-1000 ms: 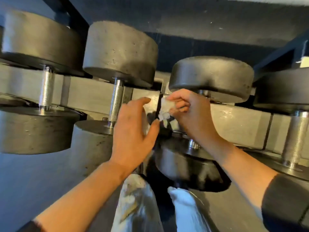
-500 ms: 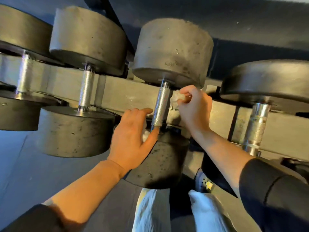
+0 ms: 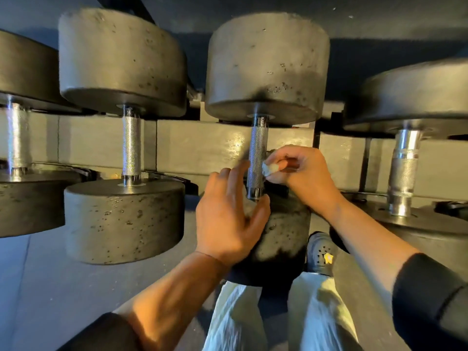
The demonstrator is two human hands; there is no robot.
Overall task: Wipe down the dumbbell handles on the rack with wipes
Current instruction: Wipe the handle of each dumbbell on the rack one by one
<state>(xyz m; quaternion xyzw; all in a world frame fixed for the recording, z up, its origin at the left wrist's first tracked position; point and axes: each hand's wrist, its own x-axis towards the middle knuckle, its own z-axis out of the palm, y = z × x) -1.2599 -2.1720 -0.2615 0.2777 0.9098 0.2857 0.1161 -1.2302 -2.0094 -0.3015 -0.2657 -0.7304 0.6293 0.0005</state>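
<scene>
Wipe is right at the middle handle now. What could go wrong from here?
The wipe is a small wad pinched in the right hand, touching only one side of the handle, so the far side may get missed. The left hand lies open against the lower weight; fingers could get caught if the dumbbell rolls.
</scene>
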